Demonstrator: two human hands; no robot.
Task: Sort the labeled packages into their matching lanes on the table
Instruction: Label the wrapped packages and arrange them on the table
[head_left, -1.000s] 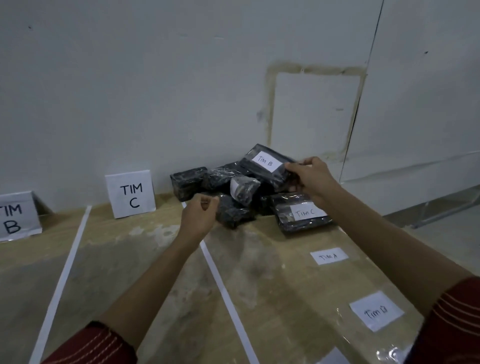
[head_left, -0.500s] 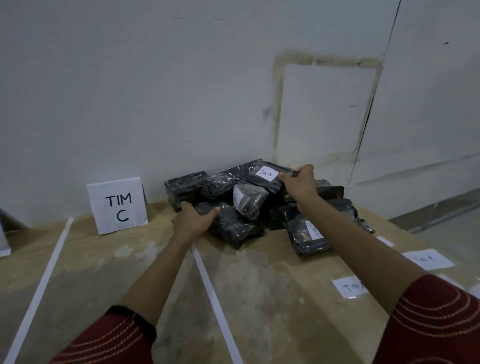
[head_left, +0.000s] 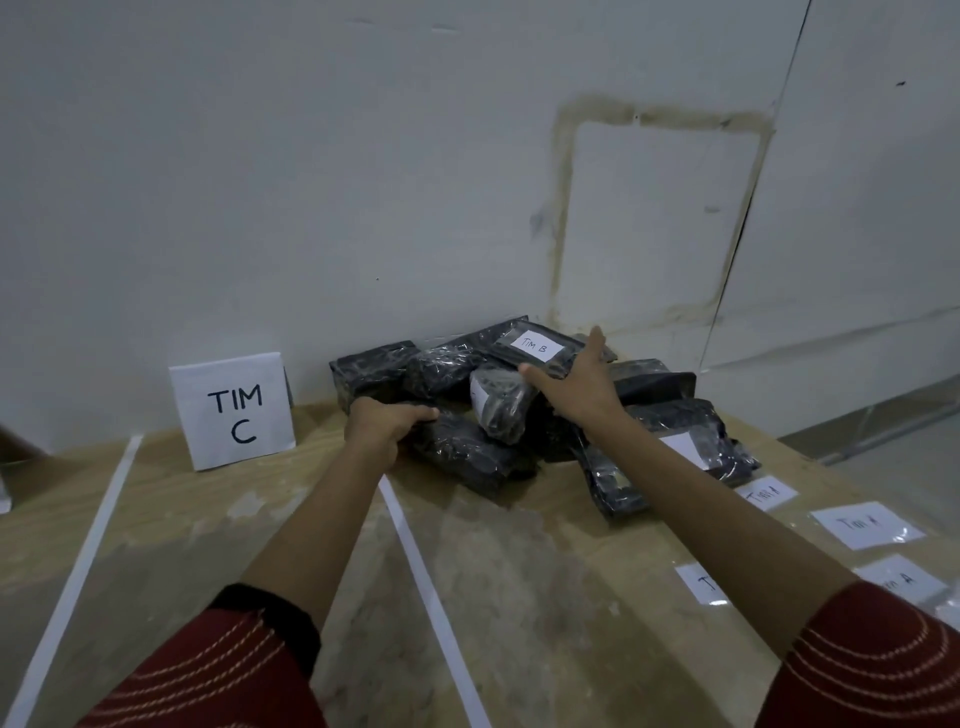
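Pale wall (head_left: 363, 182) behind. Tan bench (head_left: 519, 571), split into lanes by a white tape line (head_left: 415, 561).

Left hand (head_left: 387, 423): fingers curled over a low pack (head_left: 467, 452) at the pile's near-left edge, gripping it.

Right hand (head_left: 576, 382): spread wide, fingers straight, thumb at the near edge of the TIM B pack (head_left: 535, 345). No closed grip visible.

TIM B pack lies tilted on top of the pile (head_left: 649, 384), far centre against the wall, right of the tape. TIM C sign (head_left: 234, 410) stands left of the tape. Loose labels (head_left: 865, 525) lie on the near right of the bench.

Risks, as judged:
- Glossy wrap and an open span: the TIM B pack may slip from the hand on lifting.
- The low pack seems to prop others, so pulling it could topple the pile and carry TIM B down with it.
- Packs on the right could slide onto the loose labels or off the bench edge.
- Several labels face away, so misreads and wrong lanes are likely.
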